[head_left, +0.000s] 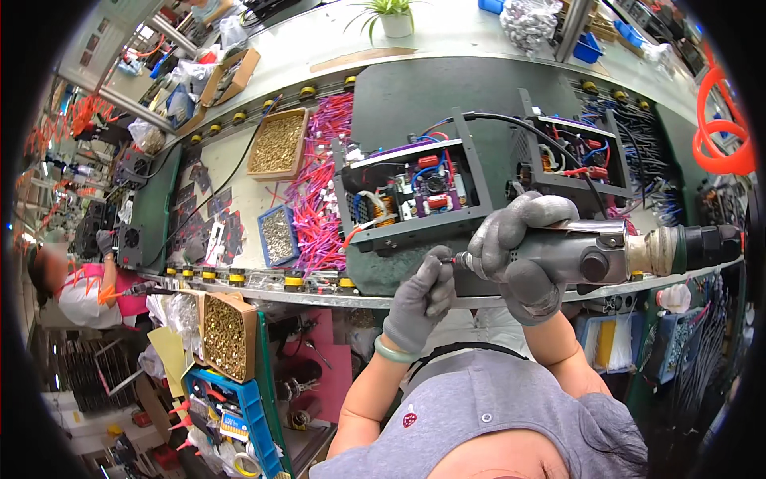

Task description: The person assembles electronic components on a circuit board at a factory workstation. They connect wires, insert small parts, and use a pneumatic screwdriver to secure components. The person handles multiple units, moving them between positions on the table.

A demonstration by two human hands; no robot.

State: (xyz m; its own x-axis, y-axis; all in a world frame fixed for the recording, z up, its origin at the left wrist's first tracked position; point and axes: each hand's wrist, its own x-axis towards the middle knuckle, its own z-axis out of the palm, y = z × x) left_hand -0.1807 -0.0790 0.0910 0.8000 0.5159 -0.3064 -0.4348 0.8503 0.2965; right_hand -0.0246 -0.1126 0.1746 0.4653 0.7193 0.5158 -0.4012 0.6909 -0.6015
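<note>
Gloved in grey, my right hand (523, 251) is wrapped round a grey power screwdriver (570, 254), held level with its bit end to the left. My left hand (423, 295), also in a grey glove, is closed in a pinch at the bit tip; whatever small thing its fingers hold is hidden. Just beyond both hands, an open metal chassis (419, 188) with a purple circuit board, red and blue wires and a copper coil lies on the dark green mat (399, 96). A second similar chassis (578, 156) sits to its right, a black cable arching between them.
Left of the chassis are purple-pink wires (323, 188), a box of brass-coloured screws (278, 144) and a blue tray of small silver parts (277, 236). Black cables (646, 160) lie at right, below a hanging orange coiled hose (722, 124). Another person (88, 283) works far left.
</note>
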